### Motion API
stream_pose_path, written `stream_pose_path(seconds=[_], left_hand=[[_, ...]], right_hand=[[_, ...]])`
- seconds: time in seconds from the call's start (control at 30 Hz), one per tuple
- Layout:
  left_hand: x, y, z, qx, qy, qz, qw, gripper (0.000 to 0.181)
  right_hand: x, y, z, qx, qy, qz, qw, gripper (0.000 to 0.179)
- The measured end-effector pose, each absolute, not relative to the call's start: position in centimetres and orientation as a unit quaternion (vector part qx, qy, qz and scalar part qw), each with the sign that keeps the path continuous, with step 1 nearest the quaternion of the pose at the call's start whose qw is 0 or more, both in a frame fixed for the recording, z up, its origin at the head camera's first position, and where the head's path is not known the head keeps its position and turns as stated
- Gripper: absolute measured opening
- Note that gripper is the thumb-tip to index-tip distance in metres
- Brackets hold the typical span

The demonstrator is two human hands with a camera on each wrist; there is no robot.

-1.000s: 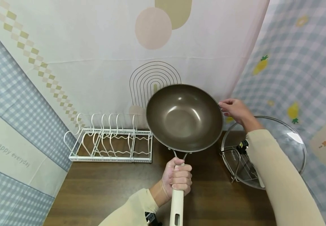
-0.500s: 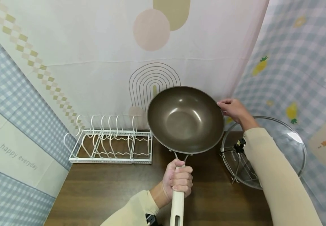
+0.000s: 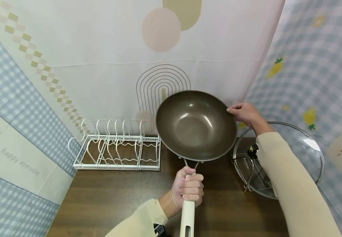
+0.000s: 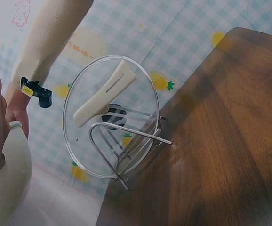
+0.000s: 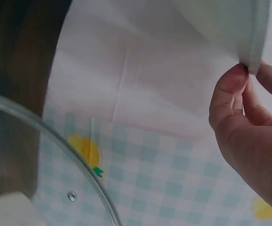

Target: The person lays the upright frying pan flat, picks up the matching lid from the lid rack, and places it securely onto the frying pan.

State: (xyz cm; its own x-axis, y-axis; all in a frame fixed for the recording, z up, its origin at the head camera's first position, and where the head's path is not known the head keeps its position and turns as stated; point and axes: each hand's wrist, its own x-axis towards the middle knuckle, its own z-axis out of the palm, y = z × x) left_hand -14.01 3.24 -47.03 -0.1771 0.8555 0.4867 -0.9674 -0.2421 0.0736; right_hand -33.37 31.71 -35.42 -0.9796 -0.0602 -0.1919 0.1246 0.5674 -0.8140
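Observation:
My left hand (image 3: 187, 188) grips the cream handle (image 3: 187, 217) of a wok (image 3: 196, 126), close to where the metal bracket joins the pan. The wok is held above the table, tilted so that its brown inside faces me. My right hand (image 3: 245, 114) pinches the wok's right rim between thumb and fingers, which the right wrist view shows closely at the pale outer wall (image 5: 225, 28). Under my right forearm, a glass lid (image 4: 86, 146) with a cream handle (image 4: 105, 94) leans in a wire stand (image 4: 126, 127); the sleeve partly hides it in the head view.
To the left of the wok, a white wire rack (image 3: 117, 167) with several upright loops stands against the back wall cloth. The wooden table (image 3: 105, 191) stretches toward me. A checked cloth (image 3: 295, 85) hangs at the right, close behind the lid.
The wok has shifted very slightly right and down in the head view, partly with the camera's movement. Both hands keep their holds, the right thumb lying a little further over the rim.

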Motion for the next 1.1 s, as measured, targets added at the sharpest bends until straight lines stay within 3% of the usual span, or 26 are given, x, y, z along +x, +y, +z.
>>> stream_pose_path(seconds=[0.57, 1.1], left_hand=[[-14.0, 2.6, -47.2, 0.206, -0.126, 0.757, 0.607, 0.034], [-14.2, 2.1, -45.2, 0.136, -0.054, 0.772, 0.618, 0.034]], right_hand=[[-33.2, 30.7, -34.9, -0.013, 0.927, -0.371, 0.05, 0.03], [-32.2, 32.0, -33.7, -0.001, 0.948, -0.317, 0.019, 0.034]])
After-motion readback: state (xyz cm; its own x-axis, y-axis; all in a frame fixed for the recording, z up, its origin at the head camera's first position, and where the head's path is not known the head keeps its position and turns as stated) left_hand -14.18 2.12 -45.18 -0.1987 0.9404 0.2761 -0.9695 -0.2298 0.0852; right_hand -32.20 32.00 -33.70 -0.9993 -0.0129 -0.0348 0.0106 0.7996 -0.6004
